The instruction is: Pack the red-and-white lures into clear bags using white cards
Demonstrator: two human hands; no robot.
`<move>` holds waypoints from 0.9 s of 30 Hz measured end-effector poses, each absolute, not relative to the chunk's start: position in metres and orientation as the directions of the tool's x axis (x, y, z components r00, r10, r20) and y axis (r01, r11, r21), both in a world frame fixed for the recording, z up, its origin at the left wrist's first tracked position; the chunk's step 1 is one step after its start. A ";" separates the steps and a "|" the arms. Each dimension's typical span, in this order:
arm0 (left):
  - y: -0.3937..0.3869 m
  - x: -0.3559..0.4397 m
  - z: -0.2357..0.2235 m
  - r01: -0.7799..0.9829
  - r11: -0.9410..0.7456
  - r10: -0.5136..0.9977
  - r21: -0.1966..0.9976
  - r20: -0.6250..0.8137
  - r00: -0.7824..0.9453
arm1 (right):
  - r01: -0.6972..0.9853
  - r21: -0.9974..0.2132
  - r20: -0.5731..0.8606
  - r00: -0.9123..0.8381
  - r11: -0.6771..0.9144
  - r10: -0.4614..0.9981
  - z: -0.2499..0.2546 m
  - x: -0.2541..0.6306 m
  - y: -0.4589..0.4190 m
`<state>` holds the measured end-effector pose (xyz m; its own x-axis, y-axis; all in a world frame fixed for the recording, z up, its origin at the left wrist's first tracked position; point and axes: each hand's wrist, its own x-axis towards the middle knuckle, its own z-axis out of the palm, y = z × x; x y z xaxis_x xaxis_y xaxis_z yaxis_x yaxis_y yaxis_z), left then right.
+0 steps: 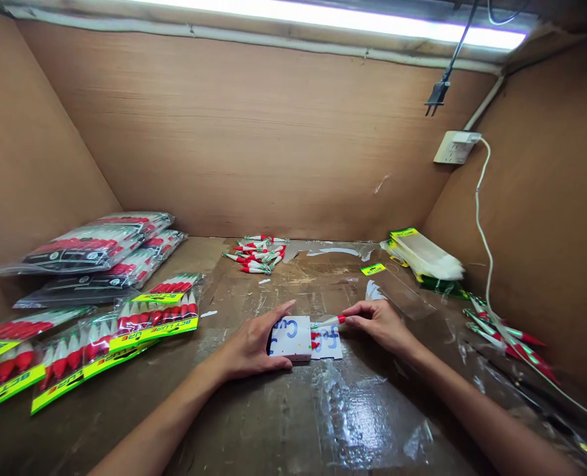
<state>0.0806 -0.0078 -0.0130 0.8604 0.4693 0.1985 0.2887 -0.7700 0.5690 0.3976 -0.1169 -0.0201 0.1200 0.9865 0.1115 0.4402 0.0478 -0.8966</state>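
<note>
My left hand [251, 345] grips a small white box [293, 336] with blue handwriting, thumb on the near side and fingers around the far side. From the box's right end sticks out a white card piece [332, 346], also marked in blue. Red parts of lures show on it, partly hidden at the box. My right hand [380, 322] pinches the red end of a thin red-and-white fishing lure [330, 321] between thumb and fingertips. The lure's other end lies over the card's far edge, close to the box opening.
Loose fishing lures [258, 254] lie in a pile at the back. On the left are labelled lure packs [155, 320] and stacked bags [100, 254]. Empty packets [425, 258], more lures [511, 334] and a white cable [482, 218] are at the right. A plug [438, 94] hangs above.
</note>
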 end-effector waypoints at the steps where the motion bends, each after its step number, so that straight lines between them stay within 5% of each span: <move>1: -0.008 0.081 -0.013 0.283 -0.767 0.469 0.576 0.202 0.860 | 0.451 -0.891 0.120 0.113 0.057 0.986 -0.022 0.391 -0.116; 10: -0.009 0.084 -0.015 0.262 -0.759 0.468 0.596 0.220 0.856 | 0.704 -0.605 0.337 -0.197 0.372 0.921 -0.025 0.340 -0.103; 17: -0.010 0.081 -0.019 0.241 -0.756 0.451 0.608 0.216 0.866 | 0.699 -0.514 0.245 -0.436 0.498 0.866 -0.009 0.352 -0.091; 21: -0.013 0.079 -0.019 0.237 -0.770 0.443 0.592 0.229 0.867 | 0.727 -0.503 0.221 -0.415 0.467 0.883 0.016 0.361 -0.050; 27: -0.018 0.076 -0.007 0.276 -0.726 0.489 0.630 0.190 0.852 | 0.909 -0.064 0.248 -0.384 0.411 0.889 0.055 0.331 0.084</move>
<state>0.0755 -0.0177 -0.0072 0.8515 0.4886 0.1903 0.2758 -0.7259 0.6301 0.3311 0.0845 0.0549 -0.3845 0.8892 0.2480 0.9093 0.4111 -0.0643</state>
